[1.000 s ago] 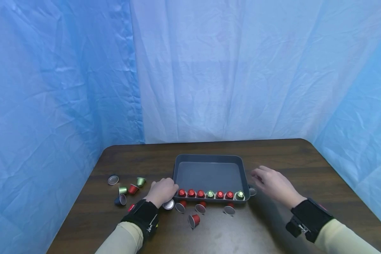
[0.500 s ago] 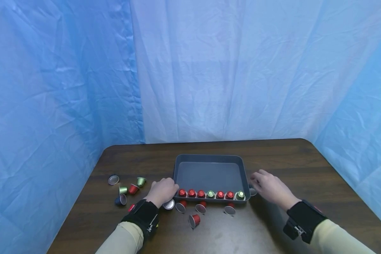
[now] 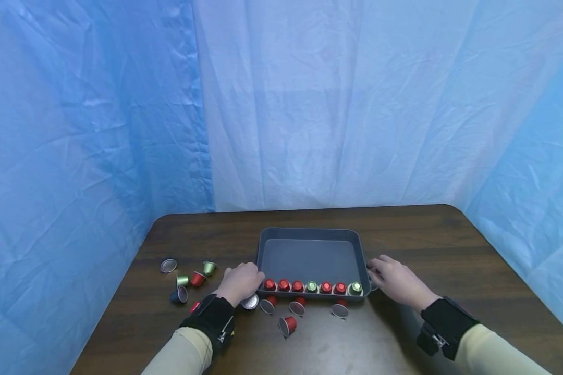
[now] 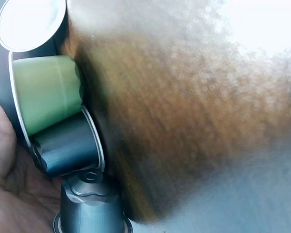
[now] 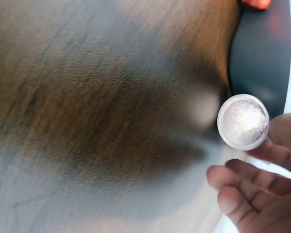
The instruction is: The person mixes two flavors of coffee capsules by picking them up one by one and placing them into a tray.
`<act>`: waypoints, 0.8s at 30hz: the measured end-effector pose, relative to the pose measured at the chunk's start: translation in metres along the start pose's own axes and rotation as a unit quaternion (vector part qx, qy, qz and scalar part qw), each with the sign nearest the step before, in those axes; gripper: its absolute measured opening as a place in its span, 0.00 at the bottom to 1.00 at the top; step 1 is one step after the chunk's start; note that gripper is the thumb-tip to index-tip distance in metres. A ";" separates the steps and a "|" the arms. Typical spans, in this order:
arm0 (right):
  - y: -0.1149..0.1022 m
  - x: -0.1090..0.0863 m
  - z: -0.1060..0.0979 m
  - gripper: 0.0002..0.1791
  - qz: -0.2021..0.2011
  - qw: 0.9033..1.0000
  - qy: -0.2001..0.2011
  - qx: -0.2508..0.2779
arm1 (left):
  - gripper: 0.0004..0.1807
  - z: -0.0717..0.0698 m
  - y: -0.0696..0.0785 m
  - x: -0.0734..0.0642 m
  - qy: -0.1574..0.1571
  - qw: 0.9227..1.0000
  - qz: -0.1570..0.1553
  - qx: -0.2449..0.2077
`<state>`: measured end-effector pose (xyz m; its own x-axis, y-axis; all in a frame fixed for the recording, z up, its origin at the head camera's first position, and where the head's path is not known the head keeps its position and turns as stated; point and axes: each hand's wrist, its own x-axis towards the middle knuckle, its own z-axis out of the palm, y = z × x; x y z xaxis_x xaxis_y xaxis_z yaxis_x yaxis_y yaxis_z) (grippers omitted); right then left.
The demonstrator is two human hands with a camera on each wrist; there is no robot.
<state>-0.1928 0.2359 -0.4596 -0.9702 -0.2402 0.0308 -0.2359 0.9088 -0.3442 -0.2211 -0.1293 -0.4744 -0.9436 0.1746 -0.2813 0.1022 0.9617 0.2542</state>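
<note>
A right hand seemingly pinches one coffee capsule beside a tray of seven capsules, left hand hiding its grip.

Got shiny blue fabric down the left side, crinkled all over and pretty saturated; got a paler, almost lavender-blue sheet straight across the back, with long soft vertical folds; then back to brighter blue with another creased panel on the right; got a dark brown wood-grain table too, with rounded far corners and mostly side-to-side streaks; picks up a greyish sheen front and centre; blows out nearly white with glare in the left wrist view.
</note>
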 end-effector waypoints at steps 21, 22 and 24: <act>0.004 -0.008 0.001 0.18 -0.033 0.998 -0.040 -0.033 | 0.09 0.002 -0.002 0.002 -0.010 0.998 0.031 0.050; 0.004 -0.008 0.001 0.18 -0.033 0.998 -0.040 -0.033 | 0.09 0.002 -0.002 0.002 -0.010 0.998 0.031 0.050; 0.004 -0.008 0.001 0.18 -0.033 0.998 -0.040 -0.036 | 0.08 0.002 -0.003 0.003 -0.008 0.998 0.032 0.051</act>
<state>-0.1860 0.2410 -0.4623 -0.9457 -0.3239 -0.0258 -0.3047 0.9116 -0.2758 -0.2230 -0.1309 -0.4779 -0.9291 0.2380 -0.2830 0.1933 0.9650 0.1772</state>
